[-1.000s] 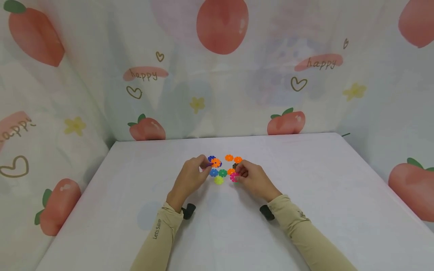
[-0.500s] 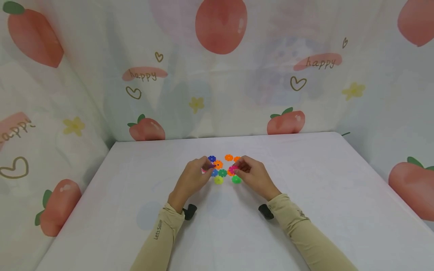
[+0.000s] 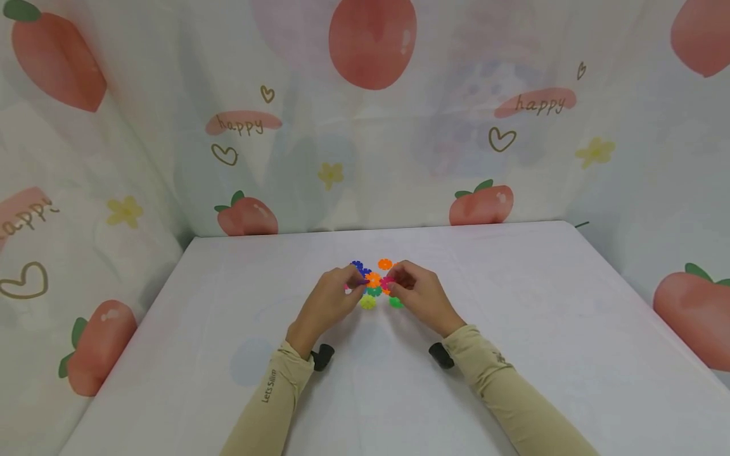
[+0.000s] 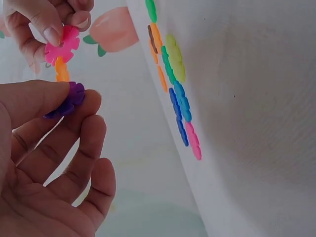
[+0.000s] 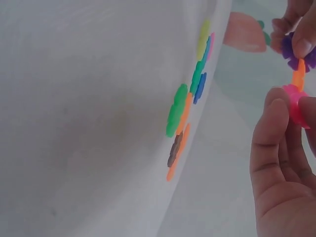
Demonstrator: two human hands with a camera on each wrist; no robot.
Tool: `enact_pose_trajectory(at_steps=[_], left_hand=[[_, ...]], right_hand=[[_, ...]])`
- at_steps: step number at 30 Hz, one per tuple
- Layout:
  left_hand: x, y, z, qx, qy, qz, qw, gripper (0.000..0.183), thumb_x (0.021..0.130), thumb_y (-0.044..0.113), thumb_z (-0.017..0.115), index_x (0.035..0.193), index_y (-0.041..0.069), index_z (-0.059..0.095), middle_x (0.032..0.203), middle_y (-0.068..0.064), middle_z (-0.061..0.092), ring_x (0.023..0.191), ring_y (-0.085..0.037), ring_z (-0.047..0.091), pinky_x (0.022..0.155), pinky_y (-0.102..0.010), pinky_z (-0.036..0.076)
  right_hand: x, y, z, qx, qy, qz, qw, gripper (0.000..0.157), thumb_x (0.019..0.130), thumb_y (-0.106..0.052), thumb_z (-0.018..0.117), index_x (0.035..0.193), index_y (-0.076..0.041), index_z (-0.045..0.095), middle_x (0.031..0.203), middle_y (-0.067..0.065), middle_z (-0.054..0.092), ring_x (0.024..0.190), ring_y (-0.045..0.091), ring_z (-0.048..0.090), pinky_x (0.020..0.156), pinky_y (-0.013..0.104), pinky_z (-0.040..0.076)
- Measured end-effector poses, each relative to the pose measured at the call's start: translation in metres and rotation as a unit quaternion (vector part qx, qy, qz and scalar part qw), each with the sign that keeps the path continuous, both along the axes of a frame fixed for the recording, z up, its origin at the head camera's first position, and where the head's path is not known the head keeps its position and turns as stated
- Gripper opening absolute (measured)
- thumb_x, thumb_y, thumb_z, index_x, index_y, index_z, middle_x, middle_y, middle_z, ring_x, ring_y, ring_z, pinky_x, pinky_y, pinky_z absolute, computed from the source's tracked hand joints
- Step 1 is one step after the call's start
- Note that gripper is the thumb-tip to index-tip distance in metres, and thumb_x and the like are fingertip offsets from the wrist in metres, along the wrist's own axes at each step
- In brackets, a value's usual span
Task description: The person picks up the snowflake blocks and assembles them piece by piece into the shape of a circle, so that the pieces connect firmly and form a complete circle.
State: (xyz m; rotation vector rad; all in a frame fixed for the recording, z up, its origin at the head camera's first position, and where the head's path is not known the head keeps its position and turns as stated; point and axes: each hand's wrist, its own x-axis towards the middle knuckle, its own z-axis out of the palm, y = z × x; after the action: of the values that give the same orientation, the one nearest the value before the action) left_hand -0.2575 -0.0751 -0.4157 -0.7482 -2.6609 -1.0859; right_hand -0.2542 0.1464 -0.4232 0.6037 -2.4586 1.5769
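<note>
Between thumb and fingers, my left hand (image 3: 332,292) pinches a purple notched flower disc (image 4: 74,98). An orange disc (image 3: 373,279) is joined edge-on to it and stands between the two hands. From the other side my right hand (image 3: 420,292) pinches a pink disc (image 5: 296,104), whose edge meets the orange one. In both wrist views the three discs form a row held up off the table. The hands face each other above the loose discs, their fingertips hiding some of them in the head view.
Under the hands, loose flower discs lie on the white table (image 3: 485,304): yellow-green (image 3: 368,303), bright green (image 3: 396,303), teal (image 3: 374,291), dark blue (image 3: 357,265) and orange (image 4: 161,79) among them. A brown disc (image 5: 175,149) shows in the right wrist view. A printed curtain (image 3: 399,158) stands behind.
My right hand has lifted the pink disc from the table and brought it left to the orange disc. My left hand has shifted slightly right with the purple and orange discs.
</note>
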Motion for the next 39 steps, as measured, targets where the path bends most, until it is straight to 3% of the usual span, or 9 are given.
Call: enact_pose_trajectory(at_steps=[5,9,16,20,24,30,35,39], left_hand=[[0.0,0.001,-0.001,0.002,0.004,-0.004,1.0,0.011,0.097,0.0,0.077,0.105,0.004,0.072,0.101,-0.007,0.075,0.094,-0.023,0.067,0.085,-0.039,0.058],[0.001,0.002,-0.001,0.0,0.027,-0.001,0.9996,0.01,0.096,-0.003,0.078,0.102,0.003,0.072,0.097,-0.007,0.074,0.09,-0.024,0.066,0.083,-0.04,0.058],[0.002,0.004,-0.001,0.018,0.063,0.007,0.9979,0.01,0.094,-0.005,0.078,0.096,0.002,0.072,0.093,-0.01,0.074,0.087,-0.026,0.069,0.084,-0.041,0.059],[0.001,0.004,-0.001,0.009,0.059,0.019,0.998,0.008,0.096,-0.004,0.077,0.099,0.001,0.073,0.094,-0.01,0.074,0.087,-0.026,0.068,0.085,-0.042,0.058],[-0.001,0.004,-0.001,-0.005,0.039,0.023,0.9989,0.007,0.097,-0.002,0.076,0.102,0.001,0.072,0.096,-0.01,0.074,0.089,-0.026,0.067,0.085,-0.041,0.058],[-0.002,-0.002,0.0,0.003,-0.007,0.004,1.0,0.01,0.099,0.004,0.076,0.107,0.004,0.07,0.1,-0.007,0.074,0.097,-0.024,0.068,0.089,-0.042,0.058],[-0.004,-0.012,0.003,0.063,-0.062,0.01,0.996,0.017,0.101,0.016,0.075,0.113,0.006,0.069,0.105,-0.004,0.073,0.102,-0.023,0.067,0.093,-0.045,0.056],[-0.005,-0.018,0.005,0.126,-0.118,0.025,0.9847,0.025,0.105,0.028,0.07,0.118,0.007,0.071,0.106,-0.002,0.075,0.104,-0.026,0.069,0.091,-0.043,0.055]], right_hand=[[-0.001,-0.001,-0.001,-0.008,0.019,0.009,1.0,0.01,0.097,0.006,0.073,0.105,0.0,0.07,0.095,0.012,0.071,0.082,0.031,0.07,0.073,0.024,0.057],[-0.002,-0.003,-0.001,-0.018,0.025,0.015,0.999,0.009,0.097,0.008,0.073,0.101,0.001,0.071,0.095,0.015,0.073,0.081,0.035,0.072,0.073,0.025,0.058],[-0.004,-0.006,0.002,-0.003,0.063,0.005,0.998,0.011,0.094,0.011,0.076,0.099,0.002,0.074,0.09,0.011,0.073,0.073,0.023,0.069,0.07,0.025,0.059],[-0.005,-0.009,0.003,0.0,0.07,0.009,0.997,0.009,0.094,0.009,0.077,0.099,0.002,0.074,0.091,0.012,0.073,0.077,0.024,0.07,0.073,0.026,0.059],[-0.006,-0.01,0.002,0.001,0.059,0.006,0.998,0.009,0.096,0.009,0.075,0.099,0.0,0.073,0.093,0.012,0.072,0.079,0.027,0.07,0.075,0.026,0.059],[-0.008,-0.009,0.001,0.021,0.03,-0.001,0.999,0.009,0.097,0.005,0.074,0.102,-0.003,0.072,0.094,0.006,0.071,0.081,0.023,0.065,0.074,0.028,0.057],[-0.008,-0.006,0.003,0.012,-0.006,0.002,1.0,0.008,0.098,0.004,0.074,0.103,-0.002,0.071,0.096,0.009,0.072,0.085,0.025,0.068,0.076,0.028,0.058],[-0.006,-0.005,0.005,0.003,-0.025,0.018,1.0,0.007,0.098,0.003,0.074,0.103,-0.002,0.071,0.097,0.009,0.072,0.087,0.029,0.071,0.077,0.029,0.06]])
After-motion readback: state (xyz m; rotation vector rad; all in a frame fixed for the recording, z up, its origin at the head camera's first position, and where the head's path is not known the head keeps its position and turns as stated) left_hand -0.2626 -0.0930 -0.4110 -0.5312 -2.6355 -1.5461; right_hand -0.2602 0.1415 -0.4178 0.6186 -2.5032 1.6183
